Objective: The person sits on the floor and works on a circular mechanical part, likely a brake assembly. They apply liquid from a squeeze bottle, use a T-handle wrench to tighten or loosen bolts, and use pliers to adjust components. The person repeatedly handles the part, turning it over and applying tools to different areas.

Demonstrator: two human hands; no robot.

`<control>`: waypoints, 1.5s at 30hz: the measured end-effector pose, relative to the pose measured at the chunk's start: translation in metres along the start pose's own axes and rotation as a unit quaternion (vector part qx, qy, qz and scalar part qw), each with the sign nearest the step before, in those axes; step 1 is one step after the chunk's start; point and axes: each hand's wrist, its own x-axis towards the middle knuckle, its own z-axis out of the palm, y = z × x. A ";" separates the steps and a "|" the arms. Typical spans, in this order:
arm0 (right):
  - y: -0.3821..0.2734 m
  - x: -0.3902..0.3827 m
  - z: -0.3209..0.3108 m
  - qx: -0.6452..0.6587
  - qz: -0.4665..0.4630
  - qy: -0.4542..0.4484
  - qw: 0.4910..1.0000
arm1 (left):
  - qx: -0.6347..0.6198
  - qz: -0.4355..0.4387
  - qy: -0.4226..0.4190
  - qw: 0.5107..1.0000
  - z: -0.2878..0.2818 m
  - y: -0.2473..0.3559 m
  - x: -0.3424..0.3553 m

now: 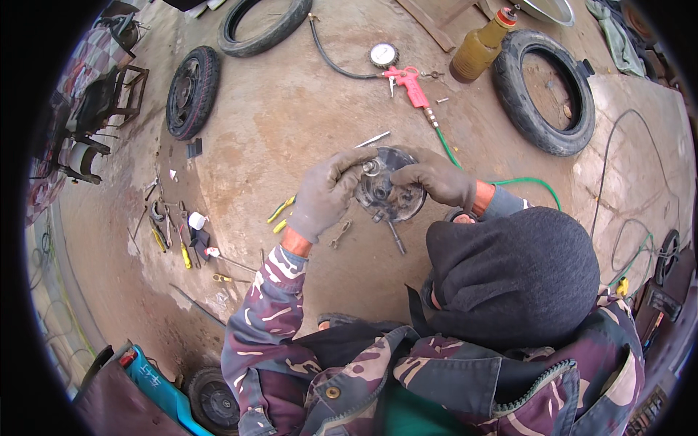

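Both my hands wear dirty grey gloves and hold a dark round wheel-hub plate (407,207) that looks like a drum brake plate, just above the ground. My left hand (327,190) is closed at its left edge, with the fingertips by a small shiny round metal piece (371,168). My right hand (440,180) grips the upper right side, fingers bent over the plate's face. A metal rod (398,240) shows just below the plate. Beyond my hands lies a slim silver tool (372,139); yellow-handled pliers (281,211) and a small metal part (339,235) lie near my left wrist.
A red tyre inflator gun (411,86) with a gauge and green hose lies ahead, near an oily bottle (476,54). Tyres (509,94) and a wheel (192,93) surround the area. Scattered hand tools (185,254) lie left. Rounded dark grey cloth (516,276) hides part of my right arm.
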 end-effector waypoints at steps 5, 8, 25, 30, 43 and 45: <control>0.023 0.004 -0.008 -0.034 -0.096 -0.040 0.994 | 0.168 0.049 0.015 0.984 -0.002 0.013 -0.001; 0.024 0.007 -0.008 -0.083 -0.149 -0.018 0.985 | 0.168 0.057 0.030 0.984 0.001 0.017 -0.003; -0.007 0.001 0.005 0.110 -0.007 0.002 0.994 | 0.273 0.187 0.091 0.939 0.007 0.015 0.002; -0.002 -0.001 0.004 0.330 0.126 -0.015 0.935 | 0.194 0.124 0.083 0.970 0.005 0.023 0.000; 0.016 -0.001 -0.008 0.398 0.135 0.053 0.906 | 0.258 -0.175 -0.028 0.950 -0.013 -0.103 -0.089; 0.015 0.003 -0.004 0.390 0.142 0.063 0.908 | 0.355 -0.213 -0.044 0.909 0.013 -0.124 -0.110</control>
